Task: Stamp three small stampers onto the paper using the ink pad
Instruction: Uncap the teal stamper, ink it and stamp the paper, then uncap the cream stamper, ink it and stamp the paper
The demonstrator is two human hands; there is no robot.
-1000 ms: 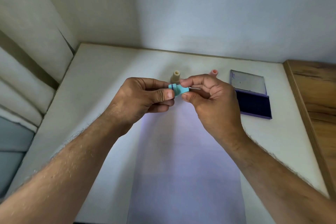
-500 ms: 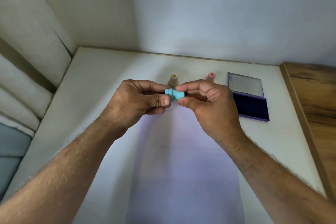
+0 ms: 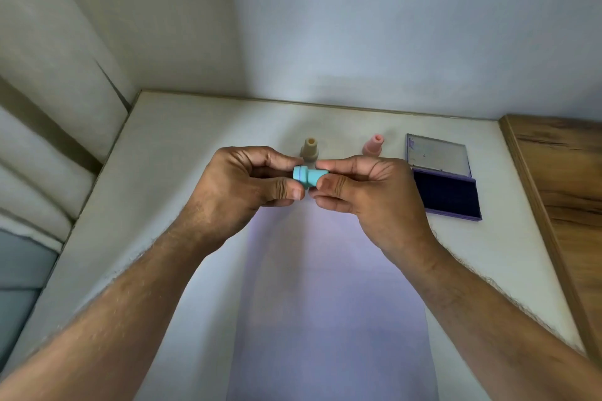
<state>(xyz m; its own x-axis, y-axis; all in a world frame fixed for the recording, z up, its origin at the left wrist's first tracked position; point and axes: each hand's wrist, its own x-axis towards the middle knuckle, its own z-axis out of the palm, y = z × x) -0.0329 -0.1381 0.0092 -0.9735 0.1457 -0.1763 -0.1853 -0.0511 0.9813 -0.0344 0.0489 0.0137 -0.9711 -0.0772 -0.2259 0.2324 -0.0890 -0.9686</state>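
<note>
Preparation is the step in hand, by my reading: the blue stamper (image 3: 308, 175) lies sideways in the air above the far end of the paper (image 3: 325, 303), and no mark shows on the sheet. The left hand (image 3: 247, 187) has thumb and fingers curled at its wide flanged end; the right hand (image 3: 368, 185) pinches the narrow end between thumb and forefinger. It is a small turquoise plastic piece, tapering from flange to handle; its printing face is hidden. The next move likely calls for one hand to let go and the other to turn the face down and carry it to the ink pad (image 3: 444, 194), which lies open near the worktop (image 3: 182, 146)'s right edge, lid folded back. A beige stamper (image 3: 309, 149) and a pink stamper (image 3: 373, 145) stand upright toward the far edge, untouched.
</note>
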